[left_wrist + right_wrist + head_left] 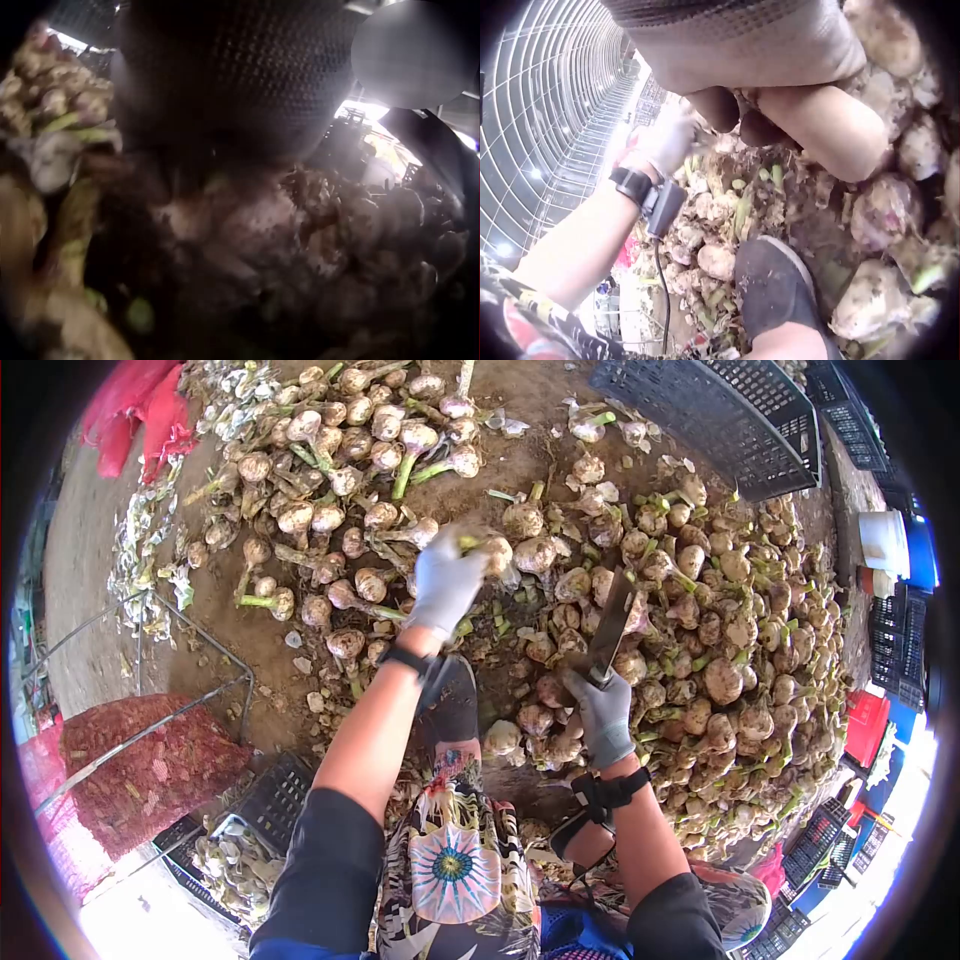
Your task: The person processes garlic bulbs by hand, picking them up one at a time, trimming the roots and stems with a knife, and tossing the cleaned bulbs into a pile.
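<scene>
In the head view my gloved left hand point(445, 585) is over the middle of the ground, blurred. It grips a garlic bulb point(496, 555) with a short green stem at the fingertips. Lower and to the right, my gloved right hand point(602, 718) holds a knife point(612, 625) by its handle, the broad blade pointing up and away from me. The right wrist view has the curled right hand point(757, 52) close up, with the left hand point(667, 142) beyond it. A dark glove cuff fills the top of the left wrist view, over dim, blurred bulbs.
Long-stemmed garlic point(325, 520) lies at upper left; a large heap of short-stemmed bulbs point(740, 660) spreads at right. A black crate point(720, 420) stands at the far side. Red mesh bag point(155, 760) and metal frame point(200, 630) are at left. My shoe point(450, 695) sits between.
</scene>
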The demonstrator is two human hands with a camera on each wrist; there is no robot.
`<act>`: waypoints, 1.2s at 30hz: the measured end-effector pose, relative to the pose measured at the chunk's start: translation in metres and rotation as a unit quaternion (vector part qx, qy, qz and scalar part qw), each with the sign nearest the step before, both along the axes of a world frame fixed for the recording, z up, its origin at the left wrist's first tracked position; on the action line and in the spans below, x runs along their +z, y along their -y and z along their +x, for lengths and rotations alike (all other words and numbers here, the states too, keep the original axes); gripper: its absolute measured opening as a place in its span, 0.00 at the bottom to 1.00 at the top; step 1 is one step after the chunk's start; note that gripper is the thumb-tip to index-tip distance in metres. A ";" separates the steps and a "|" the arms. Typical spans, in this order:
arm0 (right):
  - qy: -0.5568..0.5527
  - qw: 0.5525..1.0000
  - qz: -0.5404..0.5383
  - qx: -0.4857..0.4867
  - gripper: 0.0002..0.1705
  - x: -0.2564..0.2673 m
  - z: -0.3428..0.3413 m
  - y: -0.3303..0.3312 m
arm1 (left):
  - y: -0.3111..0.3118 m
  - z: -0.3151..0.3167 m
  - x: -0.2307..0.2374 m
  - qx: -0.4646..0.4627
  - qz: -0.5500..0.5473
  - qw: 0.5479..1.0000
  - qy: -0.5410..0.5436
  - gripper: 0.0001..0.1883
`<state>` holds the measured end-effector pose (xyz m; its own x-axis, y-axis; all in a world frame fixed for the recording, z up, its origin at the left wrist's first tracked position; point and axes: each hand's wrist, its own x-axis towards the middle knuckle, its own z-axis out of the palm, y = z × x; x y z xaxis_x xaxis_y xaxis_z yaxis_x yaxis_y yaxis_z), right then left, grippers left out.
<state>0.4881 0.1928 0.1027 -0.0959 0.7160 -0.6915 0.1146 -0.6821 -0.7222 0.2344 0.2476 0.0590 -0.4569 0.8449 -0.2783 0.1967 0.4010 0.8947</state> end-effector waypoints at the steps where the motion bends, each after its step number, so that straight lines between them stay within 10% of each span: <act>1: -0.017 1.000 -0.003 -0.013 0.16 0.000 -0.001 -0.004 | 0.018 -0.003 0.020 0.077 -0.046 0.977 0.191 0.06; 3: -0.072 0.996 -0.041 -0.022 0.18 0.012 -0.019 -0.011 | 0.061 0.002 0.032 0.146 0.076 0.875 0.455 0.11; 5: -0.229 0.965 -0.064 -0.107 0.16 0.018 -0.039 -0.014 | 0.094 0.012 0.054 0.105 0.084 0.855 0.500 0.11; 7: -0.267 0.957 -0.058 -0.101 0.16 0.026 -0.048 -0.016 | 0.122 0.013 0.064 -0.045 0.018 0.919 0.391 0.15; 12: -0.169 0.983 0.035 0.065 0.16 0.039 -0.059 -0.013 | 0.138 -0.004 0.079 -0.232 -0.068 0.952 0.188 0.28; 19: -0.060 0.977 0.151 0.140 0.21 0.052 -0.066 -0.004 | 0.132 0.014 0.083 -0.072 -0.015 0.955 0.287 0.27; 21: 0.183 0.869 0.370 0.274 0.21 0.052 -0.055 0.000 | 0.151 0.007 0.048 -0.120 0.010 0.973 0.196 0.29; 23: 0.203 0.842 0.373 0.332 0.20 0.067 -0.058 0.005 | 0.185 0.009 -0.005 -0.141 0.009 0.988 0.058 0.33; 24: 0.236 0.808 0.377 0.385 0.19 0.077 -0.062 0.007 | 0.178 0.012 0.036 -0.061 0.043 0.956 0.283 0.41; 31: 0.245 0.779 0.383 0.432 0.13 0.079 -0.067 0.012 | 0.188 0.001 0.047 -0.082 0.112 0.929 0.344 0.48; 35: 0.247 0.817 0.348 0.389 0.11 0.061 -0.059 0.013 | 0.165 0.001 0.085 -0.058 -0.028 0.922 0.383 0.29; 36: 0.323 0.824 0.189 0.424 0.13 0.051 -0.052 -0.003 | 0.148 0.003 0.118 -0.174 0.070 0.962 0.198 0.19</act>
<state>0.4362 0.1955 0.1541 -0.3721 0.7566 -0.5377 0.8792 0.1016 -0.4656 0.2375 0.0991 0.1773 -0.0206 0.9692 -0.2452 -0.0705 0.2433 0.9674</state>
